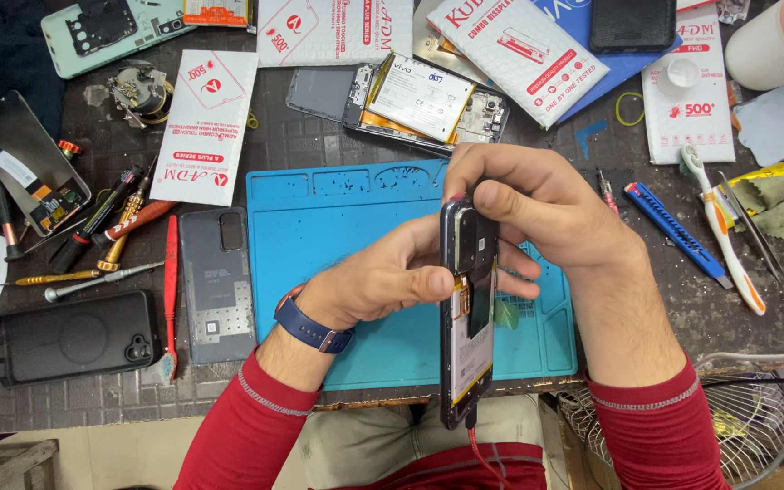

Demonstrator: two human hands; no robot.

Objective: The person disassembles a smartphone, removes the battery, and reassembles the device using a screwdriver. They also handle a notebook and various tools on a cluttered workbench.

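Hands meet over the near edge of the tabletop [338, 136], both closed on an opened phone [467, 308] held on edge above the blue work mat [338, 213]. The left hand [383, 281], with a blue watch strap at the wrist, grips the phone's side between thumb and fingers. The right hand [537, 204] curls over the phone's top end and pinches it there. The phone's back is off, so its pale battery and inner parts show, and a red cable hangs from its lower end toward the person's lap.

Left of the mat lie a grey back cover [218, 283], a red pry tool [171, 290] and a black phone case [74, 338] near the tabletop's near left corner, with several screwdrivers [102, 236] just beyond. Right of the mat rest a blue utility knife [678, 231] and a white toothbrush [723, 231]. Past the mat's far edge sits another opened phone [419, 100] showing its battery, and white parts packets [206, 127] spread along the far edge of the tabletop.
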